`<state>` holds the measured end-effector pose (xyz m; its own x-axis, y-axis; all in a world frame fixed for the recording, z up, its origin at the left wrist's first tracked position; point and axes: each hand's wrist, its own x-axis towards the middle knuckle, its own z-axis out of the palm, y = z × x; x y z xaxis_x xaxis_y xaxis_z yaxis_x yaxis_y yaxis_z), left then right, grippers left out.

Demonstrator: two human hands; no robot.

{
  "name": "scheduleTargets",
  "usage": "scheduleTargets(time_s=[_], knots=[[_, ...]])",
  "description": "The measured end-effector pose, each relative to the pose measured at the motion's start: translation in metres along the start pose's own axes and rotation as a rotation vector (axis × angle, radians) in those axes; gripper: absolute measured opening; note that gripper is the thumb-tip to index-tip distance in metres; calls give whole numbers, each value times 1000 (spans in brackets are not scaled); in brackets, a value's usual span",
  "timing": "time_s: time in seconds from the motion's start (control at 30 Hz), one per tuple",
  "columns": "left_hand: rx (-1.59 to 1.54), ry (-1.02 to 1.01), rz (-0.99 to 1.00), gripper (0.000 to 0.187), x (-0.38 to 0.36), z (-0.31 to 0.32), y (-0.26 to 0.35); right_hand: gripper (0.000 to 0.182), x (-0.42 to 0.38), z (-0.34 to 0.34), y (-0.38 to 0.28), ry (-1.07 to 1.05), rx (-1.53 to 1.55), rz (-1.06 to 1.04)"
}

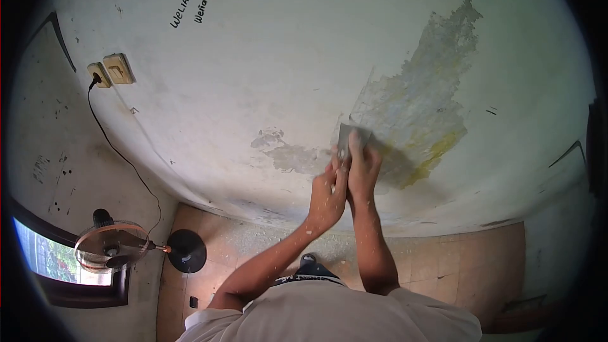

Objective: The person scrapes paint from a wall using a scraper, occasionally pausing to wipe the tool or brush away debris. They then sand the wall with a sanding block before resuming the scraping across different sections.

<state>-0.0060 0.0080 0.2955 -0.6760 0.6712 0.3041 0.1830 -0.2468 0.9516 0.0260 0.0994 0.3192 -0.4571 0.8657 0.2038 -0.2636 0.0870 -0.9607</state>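
Note:
A flat grey scraper blade (344, 134) rests against the wall at the left edge of a large bare patch (424, 101) of peeled paint. My right hand (363, 168) is closed on the scraper, one finger stretched along its blade. Just below and to the left, my left hand (330, 193) is also closed at the scraper, its fingers pressed in by the handle. The handle itself is hidden by both hands. A smaller peeled patch (291, 157) lies to the left of them. Pale flakes cling to my forearms.
A standing fan (114, 247) with a round black base (187, 251) is at lower left. Its cord (130, 164) runs up to a wall socket (98, 76) beside a switch (118, 69). Paint chips litter the tiled floor (430, 259) along the wall. A window (54, 250) is at far left.

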Motion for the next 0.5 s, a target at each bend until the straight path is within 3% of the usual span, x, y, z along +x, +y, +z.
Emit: scheduleTargets(time_s=[0.13, 0.23, 0.3, 0.37, 0.43, 0.5], knots=[[-14, -61, 102, 40, 42, -4, 52, 48, 17, 30, -92, -85, 155, -177], [-90, -93, 94, 40, 44, -7, 71, 50, 15, 33, -99, -65, 168, -106], [-77, -67, 61, 43, 30, -7, 51, 51, 8, 32, -79, -64, 183, -132], [-118, -32, -98, 48, 3, -7, 9, 51, -6, 17, -27, -7, 89, -38], [-55, 18, -114, 49, -26, -10, -29, 51, -24, -5, 42, -6, 16, 80], [37, -43, -204, 51, -52, -18, -81, 52, -51, -4, 68, 9, 99, 174]])
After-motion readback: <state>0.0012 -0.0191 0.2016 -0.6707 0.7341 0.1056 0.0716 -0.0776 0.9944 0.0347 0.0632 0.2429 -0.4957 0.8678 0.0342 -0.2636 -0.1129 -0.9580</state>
